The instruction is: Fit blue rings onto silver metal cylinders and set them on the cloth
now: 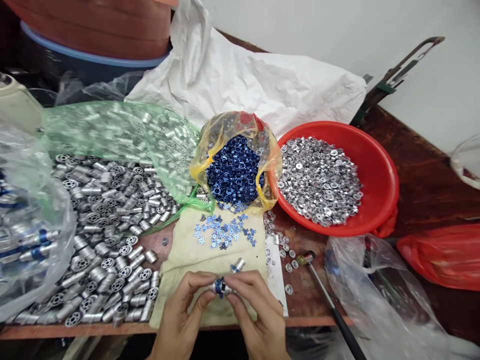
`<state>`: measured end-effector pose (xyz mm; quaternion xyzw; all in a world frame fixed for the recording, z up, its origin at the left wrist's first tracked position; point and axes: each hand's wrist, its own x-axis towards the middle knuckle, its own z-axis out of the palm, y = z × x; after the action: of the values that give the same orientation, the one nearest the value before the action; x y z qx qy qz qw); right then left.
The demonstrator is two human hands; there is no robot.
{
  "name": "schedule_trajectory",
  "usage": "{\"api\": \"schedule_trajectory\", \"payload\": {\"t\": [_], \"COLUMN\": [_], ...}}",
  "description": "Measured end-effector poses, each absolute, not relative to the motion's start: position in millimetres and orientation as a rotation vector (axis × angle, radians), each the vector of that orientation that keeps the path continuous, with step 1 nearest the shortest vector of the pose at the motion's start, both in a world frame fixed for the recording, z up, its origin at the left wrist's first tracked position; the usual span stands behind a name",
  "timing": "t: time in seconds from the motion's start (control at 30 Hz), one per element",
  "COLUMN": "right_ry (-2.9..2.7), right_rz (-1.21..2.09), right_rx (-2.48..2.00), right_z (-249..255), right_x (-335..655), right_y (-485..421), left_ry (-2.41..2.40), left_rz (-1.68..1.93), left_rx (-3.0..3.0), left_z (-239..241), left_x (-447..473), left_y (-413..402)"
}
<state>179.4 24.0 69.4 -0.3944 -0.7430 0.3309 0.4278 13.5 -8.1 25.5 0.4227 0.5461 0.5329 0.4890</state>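
Both hands meet at the table's near edge over a cream cloth (187,250). My left hand (183,312) and my right hand (255,312) pinch one small silver cylinder with a blue ring (220,287) between their fingertips. A second silver cylinder (237,265) lies on the cloth just beyond them. Several blue cross-shaped pieces (225,232) are scattered on the cloth. Behind these, an open yellow bag (200,155) holds many blue rings.
A heap of silver cylinders (108,235) covers the left side, partly under a green bag (112,125). A red basin (378,170) of silver washers stands at right. A small hammer (326,295) lies beside loose washers. Clear bags sit at left and lower right.
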Motion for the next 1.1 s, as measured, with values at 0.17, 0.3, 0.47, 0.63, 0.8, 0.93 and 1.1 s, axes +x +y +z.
{"api": "schedule_trajectory", "payload": {"t": [0.17,0.3,0.47,0.63,0.8,0.93,1.1], "right_ry": [-1.843,-1.862,-1.897,-1.832,-1.873,-1.663,-1.180], "right_rz": [0.838,0.849,0.859,0.840,0.901,1.159,1.911], "right_rx": [-1.010,-0.998,-0.990,-1.042,-1.043,-1.094,-0.986], "right_z": [67,67,68,68,72,72,65], "right_x": [179,181,183,183,183,179,174], "right_y": [23,24,23,21,24,24,19], "left_ry": [1.314,1.331,1.337,1.344,1.353,1.302,1.258], "left_rz": [1.299,1.279,1.279,1.353,1.371,1.375,1.364], "left_rx": [1.078,1.041,0.964,0.819,0.839,0.969,1.139], "left_z": [17,19,25,30,30,29,35], "left_x": [14,12,15,22,23,18,10], "left_y": [-11,-12,-10,-12,-14,-12,-6]}}
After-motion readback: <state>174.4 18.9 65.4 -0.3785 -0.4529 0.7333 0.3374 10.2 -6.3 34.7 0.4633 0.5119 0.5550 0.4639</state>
